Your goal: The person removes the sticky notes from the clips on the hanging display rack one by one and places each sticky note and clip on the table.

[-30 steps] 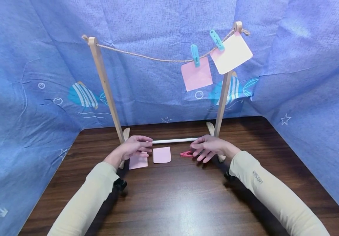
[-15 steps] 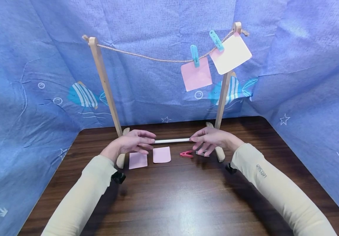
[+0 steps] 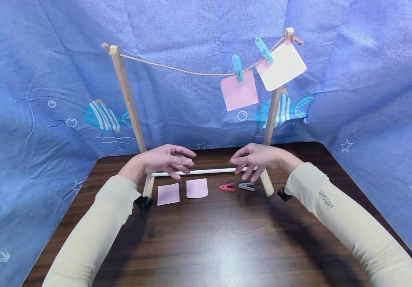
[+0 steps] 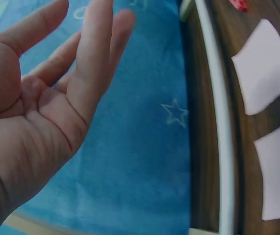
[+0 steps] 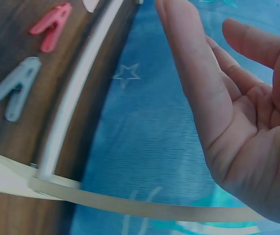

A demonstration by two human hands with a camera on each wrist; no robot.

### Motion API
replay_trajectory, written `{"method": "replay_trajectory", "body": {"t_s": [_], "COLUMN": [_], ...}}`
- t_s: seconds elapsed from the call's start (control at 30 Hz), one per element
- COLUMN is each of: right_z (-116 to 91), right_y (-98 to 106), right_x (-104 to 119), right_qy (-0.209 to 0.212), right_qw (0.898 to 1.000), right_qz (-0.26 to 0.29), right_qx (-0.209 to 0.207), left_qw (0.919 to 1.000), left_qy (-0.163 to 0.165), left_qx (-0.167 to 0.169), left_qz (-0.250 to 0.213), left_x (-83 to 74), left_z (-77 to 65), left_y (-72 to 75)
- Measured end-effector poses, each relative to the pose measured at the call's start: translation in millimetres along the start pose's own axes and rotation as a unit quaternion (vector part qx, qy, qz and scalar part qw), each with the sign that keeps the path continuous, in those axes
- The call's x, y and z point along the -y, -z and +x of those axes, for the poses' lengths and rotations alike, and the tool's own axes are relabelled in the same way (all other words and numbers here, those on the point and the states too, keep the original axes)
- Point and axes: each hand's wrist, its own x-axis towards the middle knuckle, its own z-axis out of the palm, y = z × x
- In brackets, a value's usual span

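My left hand (image 3: pixel 168 160) is raised in front of the stand's left post, its fingers loosely bent and holding nothing. Facing it, my right hand (image 3: pixel 257 158) hovers by the right post, also bare, with relaxed fingers. Both overlap the white crossbar (image 3: pixel 211 171) in the head view; the wrist views show a gap between palm and bar. Two pink paper squares lie on the table, a left one (image 3: pixel 168 194) and a right one (image 3: pixel 196 188). Beside them rest a red clothespin (image 3: pixel 227 187) and a grey clothespin (image 5: pixel 17 90).
A twine line (image 3: pixel 177 70) runs between the wooden posts. Blue clothespins hold a pink square (image 3: pixel 239 91) and a pale square (image 3: pixel 281 67) on its right half. A blue fish-print cloth (image 3: pixel 191 32) hangs behind the dark wooden table (image 3: pixel 206 239).
Both hands have risen away from the tabletop and the crossbar, the left drifting slightly right at its fingertips. The grey clothespin, earlier covered by the right hand, now shows fully.
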Motion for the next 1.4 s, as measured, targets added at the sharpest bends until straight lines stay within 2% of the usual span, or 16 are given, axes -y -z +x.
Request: {"method": "replay_trajectory", "body": {"t_s": [0.1, 0.2, 0.3, 0.43, 0.6, 0.77, 0.93, 1.13, 1.2, 1.3, 1.4], "right_z": [-7, -15, -25, -40, -60, -78, -97, -115, -117, -118, -117], "right_y": [3, 6, 9, 12, 15, 19, 21, 25, 27, 29, 29], "right_x": [13, 26, 38, 55, 80, 100, 116, 133, 139, 146, 152], "right_qy": [0.007, 0.021, 0.037, 0.053, 0.07, 0.1, 0.161, 0.261, 0.298, 0.345, 0.37], "right_qw": [1.0, 0.999, 0.997, 0.995, 0.992, 0.988, 0.98, 0.957, 0.948, 0.927, 0.906], "right_qz": [-0.019, -0.043, -0.068, -0.089, -0.102, -0.119, -0.115, -0.069, -0.017, 0.066, 0.133], "right_qx": [0.002, 0.003, 0.004, 0.007, 0.02, 0.008, -0.035, -0.102, -0.114, -0.13, -0.155], "left_qw": [0.9999, 0.9995, 0.9971, 0.9889, 0.9817, 0.9808, 0.9832, 0.9793, 0.9767, 0.9714, 0.9665], "left_qy": [-0.011, -0.031, -0.066, -0.114, -0.14, -0.153, -0.152, -0.162, -0.167, -0.179, -0.189], "left_qx": [0.007, -0.006, -0.037, -0.092, -0.125, -0.119, -0.1, -0.117, -0.126, -0.139, -0.151], "left_qz": [0.008, 0.008, -0.004, -0.026, -0.032, -0.022, -0.022, -0.031, -0.047, -0.072, -0.085], "left_x": [-12.3, -23.5, -32.8, -42.5, -58.6, -74.5, -85.1, -100.2, -106.6, -115.9, -123.8], "left_z": [-2.0, -2.1, -0.4, 2.4, 1.4, 0.7, 1.1, 3.7, 4.3, 5.0, 5.6], "left_y": [-2.2, -5.1, -8.5, -12.4, -18.2, -21.9, -25.6, -31.1, -32.2, -32.8, -33.0]}}
